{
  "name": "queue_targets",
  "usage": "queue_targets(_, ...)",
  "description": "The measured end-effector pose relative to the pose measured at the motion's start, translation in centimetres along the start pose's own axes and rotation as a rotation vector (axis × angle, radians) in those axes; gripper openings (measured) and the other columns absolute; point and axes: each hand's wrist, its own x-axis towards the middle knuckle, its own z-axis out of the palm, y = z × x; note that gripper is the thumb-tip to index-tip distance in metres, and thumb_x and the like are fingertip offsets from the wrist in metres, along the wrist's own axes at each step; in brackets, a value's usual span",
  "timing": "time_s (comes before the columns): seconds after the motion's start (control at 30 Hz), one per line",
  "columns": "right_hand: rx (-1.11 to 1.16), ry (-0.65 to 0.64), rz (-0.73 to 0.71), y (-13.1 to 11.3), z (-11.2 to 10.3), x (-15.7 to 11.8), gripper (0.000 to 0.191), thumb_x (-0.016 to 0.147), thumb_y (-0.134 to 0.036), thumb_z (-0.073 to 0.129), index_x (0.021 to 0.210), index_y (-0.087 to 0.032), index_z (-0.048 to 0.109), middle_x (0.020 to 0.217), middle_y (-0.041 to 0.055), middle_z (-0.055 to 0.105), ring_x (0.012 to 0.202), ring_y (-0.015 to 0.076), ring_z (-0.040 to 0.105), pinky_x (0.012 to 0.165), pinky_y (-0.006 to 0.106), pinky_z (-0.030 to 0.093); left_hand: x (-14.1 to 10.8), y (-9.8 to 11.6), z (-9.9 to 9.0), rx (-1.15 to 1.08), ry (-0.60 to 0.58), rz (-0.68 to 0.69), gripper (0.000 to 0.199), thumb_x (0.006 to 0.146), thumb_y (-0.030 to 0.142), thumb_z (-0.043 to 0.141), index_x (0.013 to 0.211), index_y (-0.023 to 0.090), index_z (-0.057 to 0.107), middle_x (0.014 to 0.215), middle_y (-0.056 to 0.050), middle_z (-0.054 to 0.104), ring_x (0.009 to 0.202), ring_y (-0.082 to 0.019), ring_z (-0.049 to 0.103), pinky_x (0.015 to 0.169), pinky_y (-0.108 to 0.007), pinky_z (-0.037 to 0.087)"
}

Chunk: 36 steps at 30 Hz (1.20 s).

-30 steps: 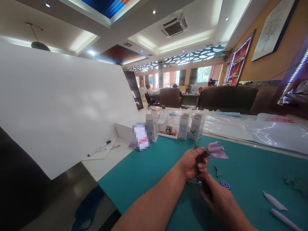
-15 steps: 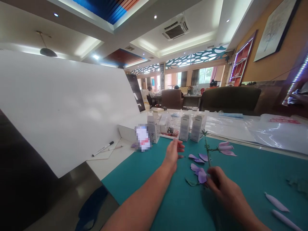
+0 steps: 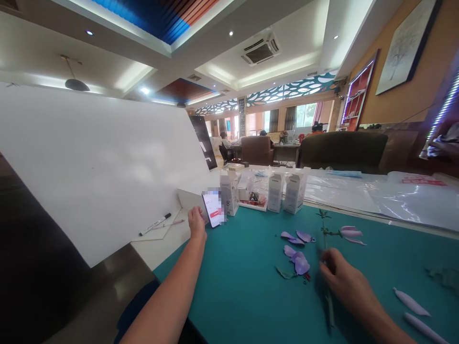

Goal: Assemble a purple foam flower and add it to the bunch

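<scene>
My right hand (image 3: pixel 337 270) is closed round the green stem (image 3: pixel 324 241), which carries a pale purple flower (image 3: pixel 351 232) on a side twig and small leaves at its tip. Left of it, loose purple petals (image 3: pixel 299 263) and a green leaf (image 3: pixel 285 273) lie on the teal mat (image 3: pixel 244 282). My left hand (image 3: pixel 197 222) is at the left edge of a lit phone (image 3: pixel 214 210) that leans upright against a white box (image 3: pixel 228 193). Its fingers are bent, and what they hold, if anything, is hidden.
Two more white boxes (image 3: pixel 275 193) stand behind the mat, beside a tray (image 3: pixel 253 206) of small parts. A large white board (image 3: pixel 103 167) rises at the left, with a marker (image 3: pixel 155 224) near it. Two pale buds (image 3: pixel 410 302) lie at the right.
My left hand has moved left, from the middle of the mat to the phone, and its fingers have bent. My right hand has shifted slightly right with the stem, away from the petals.
</scene>
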Motion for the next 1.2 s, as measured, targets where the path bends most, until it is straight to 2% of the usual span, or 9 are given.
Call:
queue_targets(0.1, 0.034, -0.08, 0.045, 0.2, 0.0, 0.0, 0.015, 0.08, -0.038, 0.041, 0.078, -0.026, 0.05, 0.055, -0.0003, 0.06, 0.04, 0.0167, 0.051, 0.036, 0.024, 0.03, -0.1, -0.3, 0.0, 0.026, 0.014, -0.002, 0.023, 0.082, 0.038, 0.04, 0.087, 0.018, 0.052, 0.086, -0.003, 0.054, 0.079, -0.016, 0.053, 0.06, -0.026, 0.039)
queue_targets(0.2, 0.05, -0.104, 0.073, -0.1, -0.1, -0.1, 0.014, 0.08, -0.037, 0.041, 0.077, -0.026, 0.049, 0.054, -0.0007, 0.059, 0.041, 0.0169, 0.052, 0.036, 0.024, 0.031, -1.7, -0.1, 0.9, 0.038, -0.079, 0.014, 0.022, 0.082, 0.038, 0.04, 0.084, 0.019, 0.051, 0.082, -0.002, 0.054, 0.076, -0.015, 0.053, 0.061, -0.025, 0.039)
queue_targets(0.33, 0.06, -0.132, 0.101, -1.6, -0.3, -0.3, 0.016, 0.081, -0.04, 0.039, 0.078, -0.026, 0.047, 0.059, 0.0003, 0.061, 0.048, 0.018, 0.056, 0.041, 0.025, 0.036, -6.2, 0.5, 3.5, 0.067, -0.412, -0.012, 0.021, 0.082, 0.036, 0.045, 0.079, 0.018, 0.055, 0.075, -0.001, 0.056, 0.069, -0.012, 0.051, 0.059, -0.023, 0.036)
queue_targets(0.5, 0.046, -0.186, 0.065, -3.8, -0.6, -0.6, 0.015, 0.082, -0.039, 0.042, 0.084, -0.025, 0.049, 0.068, 0.0007, 0.064, 0.053, 0.0169, 0.058, 0.047, 0.024, 0.038, -12.8, 0.5, 6.9, 0.12, -0.925, -0.207, 0.027, 0.079, 0.041, 0.057, 0.083, 0.015, 0.062, 0.078, -0.005, 0.063, 0.069, -0.013, 0.055, 0.058, -0.023, 0.038)
queue_targets(0.6, 0.006, -0.137, -0.04, -4.7, -0.5, -0.9, 0.011, 0.085, -0.033, 0.04, 0.084, -0.025, 0.048, 0.071, -0.0002, 0.064, 0.057, 0.0162, 0.059, 0.053, 0.024, 0.039, -15.3, 0.1, 8.4, 0.121, -1.087, -0.334, 0.034, 0.082, 0.046, 0.056, 0.095, 0.015, 0.06, 0.089, -0.008, 0.064, 0.076, -0.015, 0.058, 0.06, -0.024, 0.04)
queue_targets(0.67, -0.014, -0.165, -0.144, -5.0, -0.3, -1.1, 0.008, 0.085, -0.028, 0.04, 0.086, -0.024, 0.047, 0.072, -0.0004, 0.064, 0.06, 0.0158, 0.061, 0.053, 0.022, 0.038, -16.3, -0.1, 9.3, 0.113, -1.165, -0.41, 0.037, 0.085, 0.049, 0.051, 0.098, 0.015, 0.056, 0.091, -0.009, 0.064, 0.077, -0.016, 0.059, 0.061, -0.025, 0.042)
queue_targets(0.83, -0.124, -0.084, -0.28, -5.4, 0.3, -1.5, 0.011, 0.083, -0.015, 0.037, 0.084, -0.022, 0.047, 0.069, 0.0003, 0.062, 0.056, 0.0145, 0.06, 0.049, 0.023, 0.031, -17.4, -0.1, 10.9, 0.01, -1.272, -0.608, 0.041, 0.086, 0.053, 0.047, 0.093, 0.014, 0.057, 0.078, -0.008, 0.064, 0.07, -0.017, 0.062, 0.063, -0.027, 0.044)
queue_targets(1.0, -0.178, -0.01, -0.362, -5.8, 0.6, -1.5, 0.013, 0.078, -0.009, 0.041, 0.08, -0.021, 0.046, 0.066, 0.0001, 0.061, 0.053, 0.013, 0.058, 0.047, 0.024, 0.026, -17.7, 0.2, 10.9, -0.171, -1.26, -0.78, 0.03, 0.087, 0.041, 0.053, 0.08, 0.013, 0.059, 0.064, -0.002, 0.057, 0.054, -0.012, 0.055, 0.059, -0.024, 0.045)
queue_targets(1.2, -0.048, -0.034, -0.421, -6.5, 0.0, -1.6, 0.014, 0.077, -0.01, 0.044, 0.086, -0.02, 0.046, 0.07, 0.0006, 0.062, 0.055, 0.0134, 0.057, 0.049, 0.024, 0.03, -17.8, 0.9, 10.3, -0.278, -1.266, -0.845, 0.024, 0.088, 0.03, 0.053, 0.071, 0.014, 0.054, 0.059, 0.002, 0.05, 0.044, -0.006, 0.042, 0.049, -0.02, 0.041)
